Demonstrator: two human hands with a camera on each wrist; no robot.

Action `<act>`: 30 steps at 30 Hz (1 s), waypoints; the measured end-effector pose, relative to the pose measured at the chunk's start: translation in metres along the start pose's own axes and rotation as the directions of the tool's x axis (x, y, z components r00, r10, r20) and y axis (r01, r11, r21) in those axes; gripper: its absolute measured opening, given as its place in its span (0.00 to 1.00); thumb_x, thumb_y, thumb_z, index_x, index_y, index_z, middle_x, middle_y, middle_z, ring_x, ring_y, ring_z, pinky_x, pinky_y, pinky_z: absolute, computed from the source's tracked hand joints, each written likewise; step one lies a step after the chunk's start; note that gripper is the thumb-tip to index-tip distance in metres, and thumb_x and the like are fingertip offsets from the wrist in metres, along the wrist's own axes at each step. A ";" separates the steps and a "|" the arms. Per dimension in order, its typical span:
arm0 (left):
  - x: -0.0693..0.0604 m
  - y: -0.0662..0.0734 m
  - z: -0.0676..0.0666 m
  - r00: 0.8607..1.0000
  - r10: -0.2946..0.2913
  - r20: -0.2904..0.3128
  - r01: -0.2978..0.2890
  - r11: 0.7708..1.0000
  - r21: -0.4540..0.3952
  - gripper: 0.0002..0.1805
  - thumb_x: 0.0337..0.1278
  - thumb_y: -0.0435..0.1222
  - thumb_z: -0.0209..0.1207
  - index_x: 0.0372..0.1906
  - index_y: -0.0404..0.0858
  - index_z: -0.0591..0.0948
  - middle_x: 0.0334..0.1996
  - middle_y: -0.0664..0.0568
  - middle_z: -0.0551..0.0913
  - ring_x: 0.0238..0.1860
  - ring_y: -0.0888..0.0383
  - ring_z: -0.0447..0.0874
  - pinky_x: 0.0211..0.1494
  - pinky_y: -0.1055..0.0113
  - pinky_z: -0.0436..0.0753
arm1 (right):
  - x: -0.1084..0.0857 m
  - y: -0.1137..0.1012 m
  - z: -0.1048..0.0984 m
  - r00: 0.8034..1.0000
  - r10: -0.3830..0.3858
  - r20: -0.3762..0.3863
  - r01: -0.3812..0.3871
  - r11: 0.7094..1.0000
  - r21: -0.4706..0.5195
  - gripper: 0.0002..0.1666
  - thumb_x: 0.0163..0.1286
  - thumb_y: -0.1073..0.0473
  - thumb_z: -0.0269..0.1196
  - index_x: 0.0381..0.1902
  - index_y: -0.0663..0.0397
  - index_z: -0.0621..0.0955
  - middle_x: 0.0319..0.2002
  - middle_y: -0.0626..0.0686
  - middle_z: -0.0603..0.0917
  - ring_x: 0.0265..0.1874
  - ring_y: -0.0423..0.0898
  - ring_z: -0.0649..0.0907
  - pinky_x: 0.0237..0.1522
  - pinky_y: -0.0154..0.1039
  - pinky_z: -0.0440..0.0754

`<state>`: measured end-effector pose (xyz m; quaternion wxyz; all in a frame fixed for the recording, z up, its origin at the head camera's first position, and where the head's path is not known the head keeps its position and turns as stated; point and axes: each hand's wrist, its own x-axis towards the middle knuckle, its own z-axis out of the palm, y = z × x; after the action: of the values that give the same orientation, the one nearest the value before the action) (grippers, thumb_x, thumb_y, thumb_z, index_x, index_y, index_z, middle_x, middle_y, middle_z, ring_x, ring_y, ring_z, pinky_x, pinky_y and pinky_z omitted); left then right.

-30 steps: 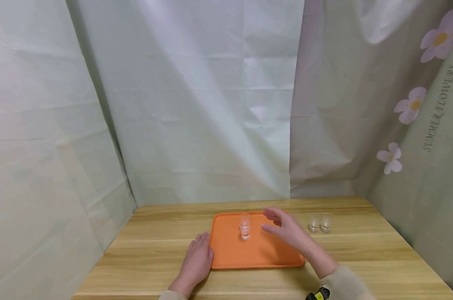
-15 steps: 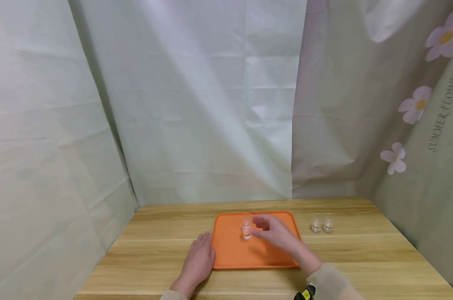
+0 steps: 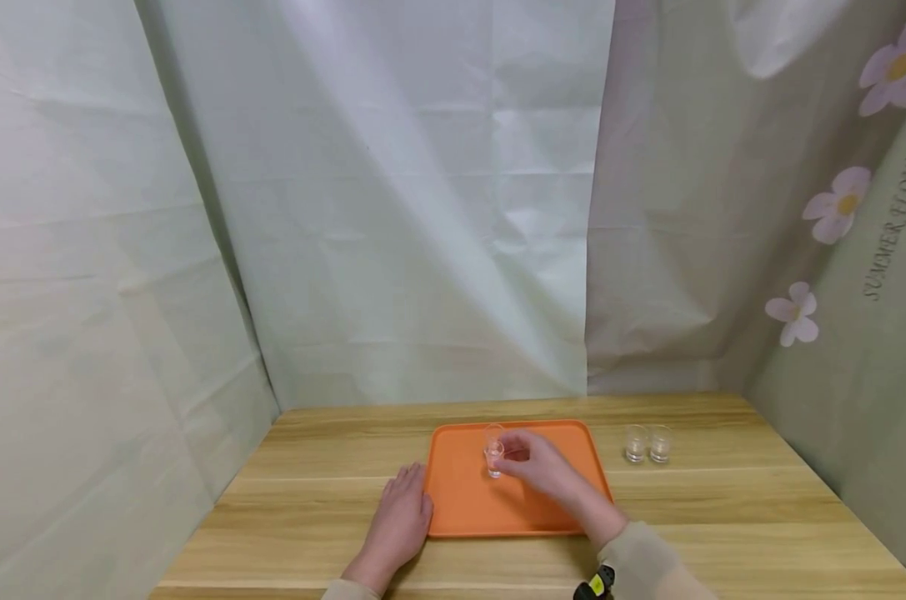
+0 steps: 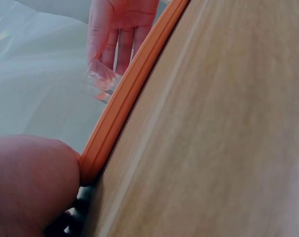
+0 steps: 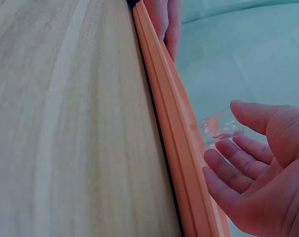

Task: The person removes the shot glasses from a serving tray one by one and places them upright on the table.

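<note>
In the head view, small clear shot glasses (image 3: 493, 471) stand on the orange tray (image 3: 460, 508). Two rims show there, one above the other; whether they are stacked or one behind the other, I cannot tell. My right hand (image 3: 543, 468) reaches in from the right, thumb and fingertips at either side of the upper part. The right wrist view has the shot glass (image 5: 219, 127) between thumb and index fingertip, the remaining fingers loosely extended. My left hand (image 3: 396, 521) lies with fingers extended along the tray's left edge, touching it.
Two more clear shot glasses (image 3: 648, 446) stand side by side on the wooden table (image 3: 723, 500), right of the tray. Pale curtains (image 3: 422, 250) hang behind the table and at both sides.
My right hand has moved left across the tray to the shot glasses, its thumb and fingers closing in on them. The left hand stays at the tray edge.
</note>
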<state>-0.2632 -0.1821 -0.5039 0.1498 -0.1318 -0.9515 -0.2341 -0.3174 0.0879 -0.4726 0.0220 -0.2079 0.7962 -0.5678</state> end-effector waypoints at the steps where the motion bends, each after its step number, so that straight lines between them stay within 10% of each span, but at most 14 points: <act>1: 0.000 0.000 0.000 1.000 0.000 -0.001 0.000 1.000 -0.002 0.25 0.78 0.28 0.56 0.72 0.19 0.76 0.71 0.23 0.76 0.75 0.25 0.72 0.78 0.29 0.68 | 0.000 0.000 0.001 1.000 0.003 -0.004 -0.003 1.000 -0.002 0.25 0.76 0.61 0.74 0.64 0.70 0.83 0.55 0.60 0.88 0.56 0.58 0.87 0.60 0.52 0.87; 30: -0.002 0.002 -0.002 1.000 -0.011 0.004 0.011 1.000 -0.019 0.25 0.78 0.28 0.56 0.73 0.19 0.75 0.72 0.23 0.75 0.76 0.25 0.71 0.79 0.29 0.66 | 0.001 0.002 0.013 0.996 0.036 -0.077 -0.039 0.998 -0.043 0.14 0.73 0.61 0.76 0.49 0.62 0.86 0.43 0.50 0.88 0.44 0.46 0.87 0.50 0.41 0.86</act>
<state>-0.2602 -0.1818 -0.5021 0.1452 -0.1286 -0.9502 -0.2439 -0.3159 0.0764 -0.4788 -0.0023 -0.1715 0.8126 -0.5570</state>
